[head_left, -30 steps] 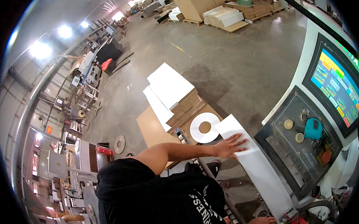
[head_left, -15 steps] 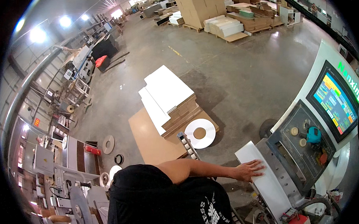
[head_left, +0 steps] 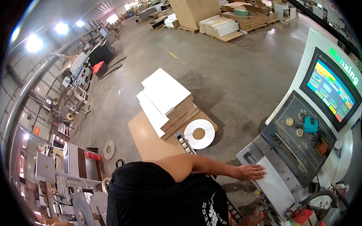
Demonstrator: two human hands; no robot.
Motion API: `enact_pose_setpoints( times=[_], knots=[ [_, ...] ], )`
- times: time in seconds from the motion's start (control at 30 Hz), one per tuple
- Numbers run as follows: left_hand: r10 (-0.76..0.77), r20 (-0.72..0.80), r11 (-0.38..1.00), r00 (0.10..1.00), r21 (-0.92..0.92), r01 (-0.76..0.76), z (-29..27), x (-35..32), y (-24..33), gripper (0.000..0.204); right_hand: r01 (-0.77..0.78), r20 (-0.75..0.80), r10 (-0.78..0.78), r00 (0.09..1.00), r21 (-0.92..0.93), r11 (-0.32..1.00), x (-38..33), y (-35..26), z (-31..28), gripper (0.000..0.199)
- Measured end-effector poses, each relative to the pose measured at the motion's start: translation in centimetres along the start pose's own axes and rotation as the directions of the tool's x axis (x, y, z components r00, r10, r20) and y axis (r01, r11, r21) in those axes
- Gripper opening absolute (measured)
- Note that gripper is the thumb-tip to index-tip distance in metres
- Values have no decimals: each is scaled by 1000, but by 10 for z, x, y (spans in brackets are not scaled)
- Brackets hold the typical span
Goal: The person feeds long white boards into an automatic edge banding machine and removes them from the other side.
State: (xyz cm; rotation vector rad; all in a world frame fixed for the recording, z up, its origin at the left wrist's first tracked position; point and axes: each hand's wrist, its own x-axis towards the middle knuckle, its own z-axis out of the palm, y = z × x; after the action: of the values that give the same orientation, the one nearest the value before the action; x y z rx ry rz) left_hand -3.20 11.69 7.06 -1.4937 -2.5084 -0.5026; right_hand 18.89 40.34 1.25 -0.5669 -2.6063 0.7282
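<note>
A long white panel (head_left: 277, 192) lies on the metal bed of a machine at the right. My left hand (head_left: 251, 172) rests on the panel's near-left edge, fingers stretched out and flat. Lower down, my right hand (head_left: 254, 220) is beside the machine's rail, below the panel's side edge. Its fingers are small and partly hidden, so their grip is unclear. Above the panel stands the control console (head_left: 307, 137) with knobs, a teal object (head_left: 311, 124) on it and a lit touchscreen (head_left: 331, 94).
White-topped boards (head_left: 165, 92) are stacked on a brown sheet (head_left: 148, 141) ahead. A white tape roll (head_left: 199, 134) lies beside a roller arm (head_left: 183, 143). A red box (head_left: 303, 217) and hoses are at the machine's lower right. Another machine (head_left: 76, 205) stands left.
The white panel has slid along the bed toward the lower right, baring the bed's upper end. My left hand stays at its edge. My right hand shows more fully now.
</note>
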Motion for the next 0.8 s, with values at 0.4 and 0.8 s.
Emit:
enact_pose_setpoints(
  times=[0.4,0.8],
  knots=[
    [10,-213,992,977,122,16,73,84,74,58,-135,34,134,990,26,991,-3,-10,-4,43],
    [-51,39,979,998,-195,58,35,73,20,55,-193,-60,203,977,140,971,1,-1,-7,43]
  ],
)
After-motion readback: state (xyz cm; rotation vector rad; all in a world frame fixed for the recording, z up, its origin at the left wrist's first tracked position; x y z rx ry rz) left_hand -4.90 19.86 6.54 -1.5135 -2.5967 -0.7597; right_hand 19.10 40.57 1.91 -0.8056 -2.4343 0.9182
